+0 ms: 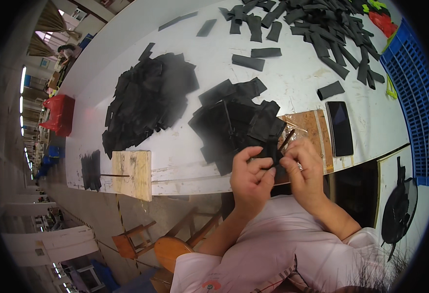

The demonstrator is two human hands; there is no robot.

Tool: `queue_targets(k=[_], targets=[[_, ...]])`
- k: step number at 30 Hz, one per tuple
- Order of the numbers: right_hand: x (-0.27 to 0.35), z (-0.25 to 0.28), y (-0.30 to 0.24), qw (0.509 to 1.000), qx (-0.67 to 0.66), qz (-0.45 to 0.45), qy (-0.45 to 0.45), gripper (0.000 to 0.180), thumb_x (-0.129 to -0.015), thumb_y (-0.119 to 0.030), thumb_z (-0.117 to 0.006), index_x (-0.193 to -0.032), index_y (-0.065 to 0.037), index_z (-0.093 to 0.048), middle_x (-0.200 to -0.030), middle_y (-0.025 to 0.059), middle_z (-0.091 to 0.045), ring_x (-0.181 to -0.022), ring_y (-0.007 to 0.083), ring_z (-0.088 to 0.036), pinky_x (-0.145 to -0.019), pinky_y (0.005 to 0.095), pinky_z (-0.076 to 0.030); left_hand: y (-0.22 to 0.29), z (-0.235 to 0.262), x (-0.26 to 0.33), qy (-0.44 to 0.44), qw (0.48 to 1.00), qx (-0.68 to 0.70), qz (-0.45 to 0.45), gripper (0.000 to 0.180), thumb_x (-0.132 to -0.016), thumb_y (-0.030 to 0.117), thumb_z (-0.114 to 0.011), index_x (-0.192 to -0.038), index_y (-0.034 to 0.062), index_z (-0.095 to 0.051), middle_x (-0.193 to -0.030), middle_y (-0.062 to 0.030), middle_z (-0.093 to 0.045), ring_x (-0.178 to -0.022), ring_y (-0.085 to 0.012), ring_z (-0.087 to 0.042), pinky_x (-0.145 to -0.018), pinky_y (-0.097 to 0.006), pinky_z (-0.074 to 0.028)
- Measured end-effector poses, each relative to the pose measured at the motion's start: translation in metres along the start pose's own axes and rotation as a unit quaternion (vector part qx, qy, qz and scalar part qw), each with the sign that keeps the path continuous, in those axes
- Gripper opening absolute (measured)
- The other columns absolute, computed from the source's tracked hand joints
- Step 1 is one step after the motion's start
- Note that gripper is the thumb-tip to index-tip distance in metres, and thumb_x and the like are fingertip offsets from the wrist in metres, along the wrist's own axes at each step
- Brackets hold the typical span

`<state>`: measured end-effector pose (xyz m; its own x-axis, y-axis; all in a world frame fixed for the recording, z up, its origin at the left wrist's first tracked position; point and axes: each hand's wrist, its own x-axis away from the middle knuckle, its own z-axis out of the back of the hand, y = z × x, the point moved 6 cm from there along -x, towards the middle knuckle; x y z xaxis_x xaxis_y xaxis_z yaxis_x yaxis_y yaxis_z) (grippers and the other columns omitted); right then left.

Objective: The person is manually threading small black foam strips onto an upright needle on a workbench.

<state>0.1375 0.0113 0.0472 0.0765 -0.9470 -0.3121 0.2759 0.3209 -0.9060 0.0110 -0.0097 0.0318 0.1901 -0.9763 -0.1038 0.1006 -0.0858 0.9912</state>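
Note:
My left hand and my right hand are close together at the table's near edge, both with bent, pinching fingers. Between their fingertips is a black fabric piece, mostly covered by the fingers. A thin dark pointed thing sticks up beside my right fingers; whether that hand holds it I cannot make out. Just beyond my hands spreads a loose heap of black fabric pieces. A brown board with clear film on it lies by my right hand.
A larger black fabric pile lies left, many dark strips far right. A phone rests beside the board. A wooden block with a thin rod sits at the left edge. A blue crate stands right, wooden stools below left.

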Motion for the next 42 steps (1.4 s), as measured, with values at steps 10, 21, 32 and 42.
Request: queue_targets(k=[10,21,32,42], targets=[[0.013,0.003,0.016,0.927,-0.289,-0.236,-0.028,0.007,-0.082,-0.004,-0.049,-0.077,0.001,-0.049,-0.076,0.0025,-0.052,-0.057,0.0034,-0.043,-0.050,0.0168,-0.038,0.000,-0.025,0.003,-0.205,0.860,0.413,0.219,0.040,-0.074,-0.005,-0.050,-0.112,-0.0016,-0.038,-0.078,-0.0079,-0.055,-0.050,-0.0034,-0.042,-0.042,-0.014,-0.031],[-0.002,0.015,-0.040,0.979,0.029,0.203,0.008,0.024,-0.059,0.008,-0.062,-0.078,0.004,-0.048,-0.076,0.0140,-0.048,-0.065,0.0267,-0.049,-0.056,0.0317,-0.043,0.019,-0.016,-0.003,-0.018,0.966,0.247,0.073,0.013,-0.076,-0.009,-0.045,-0.087,-0.0038,-0.049,-0.094,-0.0191,-0.057,-0.048,-0.0038,-0.042,-0.039,-0.015,-0.032],[-0.046,0.031,-0.048,0.963,-0.226,-0.066,-0.133,0.020,-0.083,-0.017,-0.052,-0.072,-0.002,-0.048,-0.067,-0.0017,-0.043,-0.057,0.0046,-0.040,-0.049,0.0166,-0.033,0.057,-0.035,-0.025,-0.122,0.799,0.540,0.236,0.036,-0.073,-0.009,-0.042,-0.108,-0.0069,-0.036,-0.083,-0.0186,-0.051,-0.038,-0.0040,-0.040,-0.034,-0.014,-0.034],[-0.042,0.003,0.037,0.835,-0.396,-0.297,-0.240,0.024,-0.083,-0.025,-0.053,-0.069,-0.006,-0.051,-0.061,-0.0040,-0.044,-0.050,0.0044,-0.040,-0.045,0.0161,-0.031,-0.017,-0.047,-0.034,-0.170,0.618,0.669,0.377,0.032,-0.087,0.004,-0.031,-0.118,-0.0003,-0.038,-0.072,-0.0079,-0.054,-0.033,-0.0026,-0.026,-0.031,-0.016,-0.023]])
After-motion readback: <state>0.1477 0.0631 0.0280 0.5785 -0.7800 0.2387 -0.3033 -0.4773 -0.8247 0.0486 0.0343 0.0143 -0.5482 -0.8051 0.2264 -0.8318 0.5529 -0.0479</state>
